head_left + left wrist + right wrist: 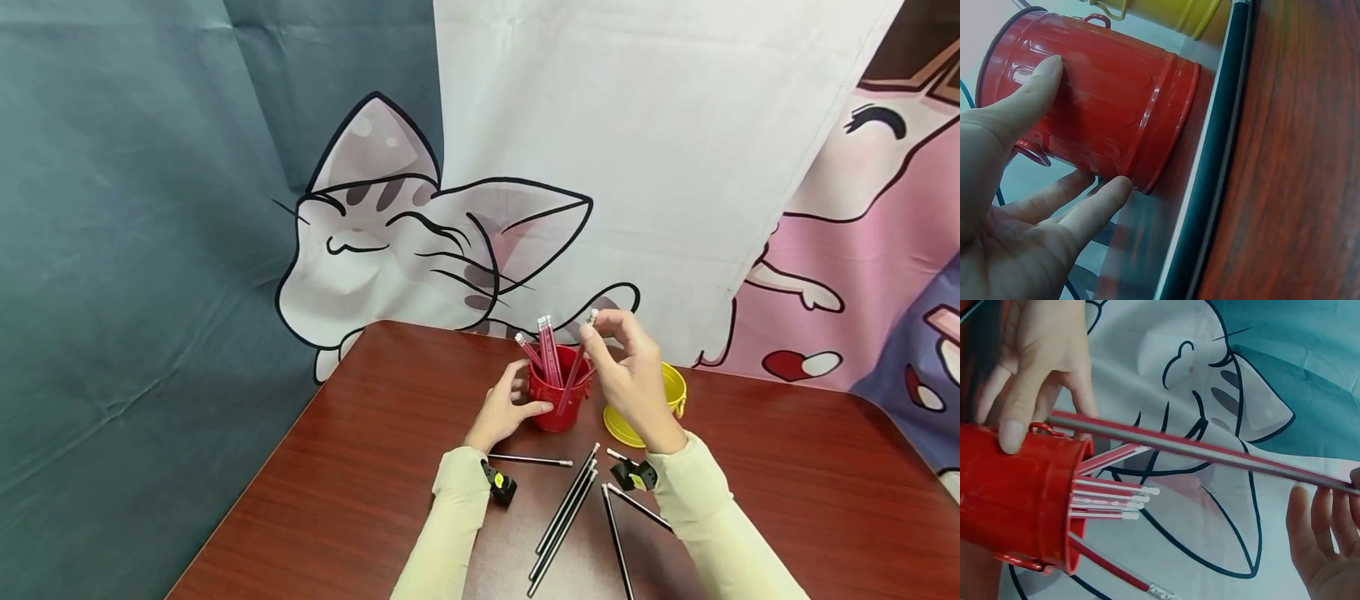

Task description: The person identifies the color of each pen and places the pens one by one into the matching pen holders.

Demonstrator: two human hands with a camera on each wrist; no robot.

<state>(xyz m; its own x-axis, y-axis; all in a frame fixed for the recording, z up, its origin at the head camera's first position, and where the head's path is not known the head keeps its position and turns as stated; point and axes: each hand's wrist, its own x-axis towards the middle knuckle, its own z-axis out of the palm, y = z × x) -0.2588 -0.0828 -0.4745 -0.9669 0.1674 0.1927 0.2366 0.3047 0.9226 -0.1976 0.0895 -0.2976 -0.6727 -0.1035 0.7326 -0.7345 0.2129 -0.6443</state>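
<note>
A small red bucket (557,415) stands on the table with several red pencils (550,358) in it, their white eraser ends up. My left hand (501,408) holds the bucket's side, thumb along the wall and fingers round the far side; the left wrist view shows the thumb on the red wall (1104,94). Over the bucket, my right hand (626,362) pinches another red pencil (1210,453) near its eraser end. That pencil slants down in front of the bucket's opening; whether its lower tip is inside cannot be told.
Behind my right wrist stands a yellow bucket (675,387), partly hidden. Several black pencils (562,525) lie loose on the brown table (337,500) between my forearms, one of them crosswise near my left wrist. A printed cloth (660,167) hangs behind the table's far edge.
</note>
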